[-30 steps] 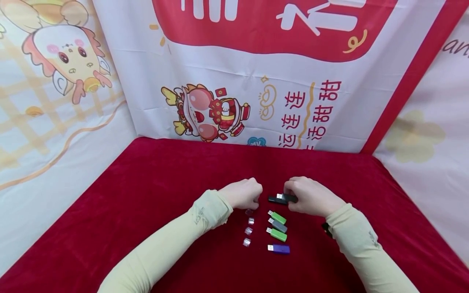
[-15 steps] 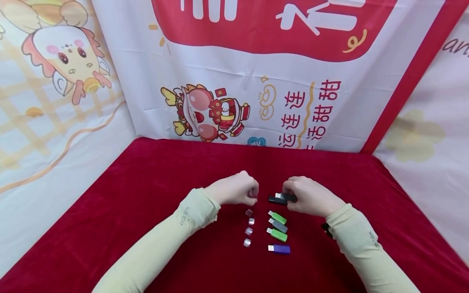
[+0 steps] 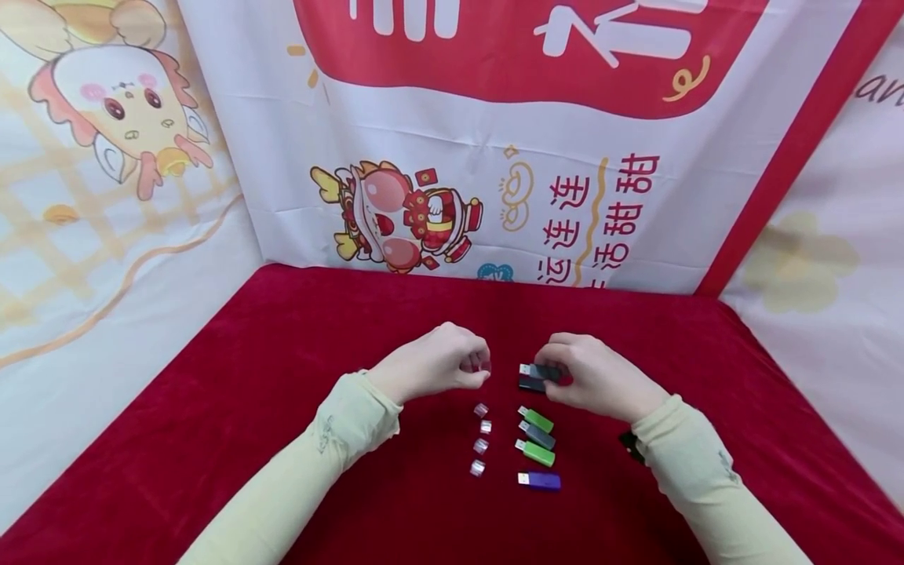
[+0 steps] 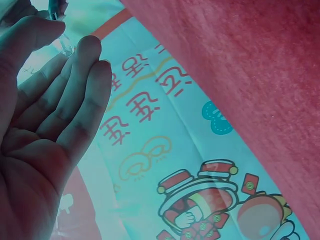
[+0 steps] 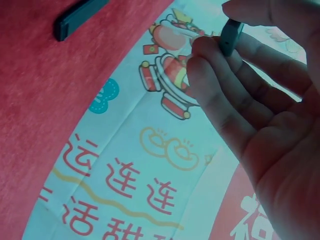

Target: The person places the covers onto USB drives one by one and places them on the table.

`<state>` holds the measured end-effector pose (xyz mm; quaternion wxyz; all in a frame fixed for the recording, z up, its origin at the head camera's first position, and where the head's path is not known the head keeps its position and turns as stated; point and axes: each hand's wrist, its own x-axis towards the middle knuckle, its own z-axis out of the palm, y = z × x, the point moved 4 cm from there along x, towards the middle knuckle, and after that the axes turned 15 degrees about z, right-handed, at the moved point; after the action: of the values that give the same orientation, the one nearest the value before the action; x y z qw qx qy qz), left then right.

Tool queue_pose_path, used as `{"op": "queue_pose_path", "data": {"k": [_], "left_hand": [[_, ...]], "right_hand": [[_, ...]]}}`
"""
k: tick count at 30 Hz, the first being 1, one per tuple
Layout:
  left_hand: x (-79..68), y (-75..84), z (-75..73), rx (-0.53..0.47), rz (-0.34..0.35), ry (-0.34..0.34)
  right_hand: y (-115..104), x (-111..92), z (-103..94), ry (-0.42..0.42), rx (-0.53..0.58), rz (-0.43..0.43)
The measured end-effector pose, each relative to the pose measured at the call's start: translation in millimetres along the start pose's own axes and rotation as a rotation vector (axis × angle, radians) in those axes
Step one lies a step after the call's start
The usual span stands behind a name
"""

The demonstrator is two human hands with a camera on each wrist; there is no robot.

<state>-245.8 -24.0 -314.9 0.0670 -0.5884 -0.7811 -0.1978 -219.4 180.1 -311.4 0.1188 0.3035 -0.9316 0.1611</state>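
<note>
My right hand (image 3: 596, 378) pinches a dark USB stick (image 3: 540, 372) between thumb and fingers, its metal plug pointing left. Just below it on the cloth lies a black USB stick (image 3: 531, 384), also seen at the top of the right wrist view. Opposite, my left hand (image 3: 439, 362) is raised, thumb and fingertips together. In the left wrist view a small clear cap (image 4: 65, 45) shows between them; the fingers hide part of it. A gap separates the two hands. Several clear caps (image 3: 485, 427) lie in a column below the left hand.
To the right of the caps lie a green USB stick (image 3: 538, 419), a grey one (image 3: 540, 435), another green one (image 3: 538, 453) and a purple one (image 3: 542, 481), plugs facing left. A red cloth (image 3: 339, 314) covers the table; printed hangings (image 3: 268, 157) enclose its back and sides.
My left hand has lifted away from the top cap and moved left and back. The right hand has shifted slightly left and back with the dark USB stick.
</note>
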Motion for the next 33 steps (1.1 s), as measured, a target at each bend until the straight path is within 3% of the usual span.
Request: {"op": "queue_pose_path", "data": {"k": [7,33], "left_hand": [[2.6,9.9,-2.1,0.02,0.041,-0.001],[5.5,16.8,8.5,0.094,0.107,-0.01]], "right_hand": [[-9,-1,-5.8,0.016,0.034,-0.018],[-17,-1,4.8,-0.001,0.056,-0.069]]}}
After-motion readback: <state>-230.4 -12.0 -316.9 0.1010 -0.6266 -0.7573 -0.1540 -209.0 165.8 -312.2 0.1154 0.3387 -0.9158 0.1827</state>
